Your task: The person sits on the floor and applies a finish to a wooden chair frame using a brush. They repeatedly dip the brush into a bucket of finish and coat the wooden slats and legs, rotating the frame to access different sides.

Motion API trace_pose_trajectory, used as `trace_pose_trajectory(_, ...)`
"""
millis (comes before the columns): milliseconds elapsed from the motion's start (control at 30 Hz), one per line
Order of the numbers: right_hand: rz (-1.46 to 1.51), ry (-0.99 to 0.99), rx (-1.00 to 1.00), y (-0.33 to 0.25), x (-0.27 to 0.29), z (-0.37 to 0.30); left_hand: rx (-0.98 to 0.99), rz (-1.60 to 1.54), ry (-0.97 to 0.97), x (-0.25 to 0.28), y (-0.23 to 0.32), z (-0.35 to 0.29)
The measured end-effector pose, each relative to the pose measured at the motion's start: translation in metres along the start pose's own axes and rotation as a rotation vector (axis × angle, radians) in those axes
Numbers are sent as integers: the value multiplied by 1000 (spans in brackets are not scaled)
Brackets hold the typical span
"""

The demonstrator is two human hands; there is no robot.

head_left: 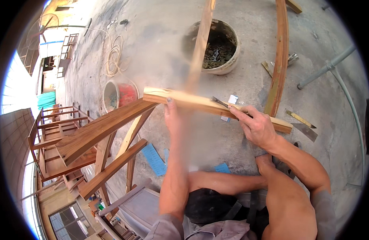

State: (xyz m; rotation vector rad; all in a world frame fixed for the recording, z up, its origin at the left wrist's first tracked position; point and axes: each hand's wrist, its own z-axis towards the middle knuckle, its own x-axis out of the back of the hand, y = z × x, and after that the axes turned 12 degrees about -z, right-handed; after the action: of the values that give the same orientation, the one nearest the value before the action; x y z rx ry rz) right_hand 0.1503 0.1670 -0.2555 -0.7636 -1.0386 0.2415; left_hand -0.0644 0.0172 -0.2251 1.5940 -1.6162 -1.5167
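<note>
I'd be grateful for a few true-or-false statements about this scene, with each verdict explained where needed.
1. The left hand touches the light-topped wooden bar near its left end. True.
2. The right hand is empty. False: it holds a thin tool with a dark tip.
3. A pale cord lies coiled on the grey floor. True.
4. The red-sided bucket stands to the right of the larger bucket in the picture. False: it stands to the left.
</note>
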Motion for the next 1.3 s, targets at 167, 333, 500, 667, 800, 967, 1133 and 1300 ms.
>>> trace_pose_trajectory(167,-13,45,47,-8,-17,11,-138,419,-88,14,-2,2)
trace_pose_trajectory(333,-5,11,39,-20,-23,25,-238,670,-136,30,-10,7)
trace_pose_trajectory(500,-44,-4,41,-17,-23,31,-237,651,-163,24,-9,5)
trace_pose_trajectory(667,-53,-46,51,-13,-15,41,-212,708,-117,24,-7,4)
trace_pose_trajectory(800,-45,-29,79,-8,-18,48,-158,563,-110,14,-2,2)
trace_pose_trajectory(967,-39,-79,140,9,-11,57,55,0,-2,-3,7,-4)
trace_pose_trajectory(1133,-48,-67,186,10,-10,63,-174,645,-118,21,-5,3)
trace_pose_trajectory(1300,-64,-54,221,14,-9,65,-194,703,-107,21,-5,1)
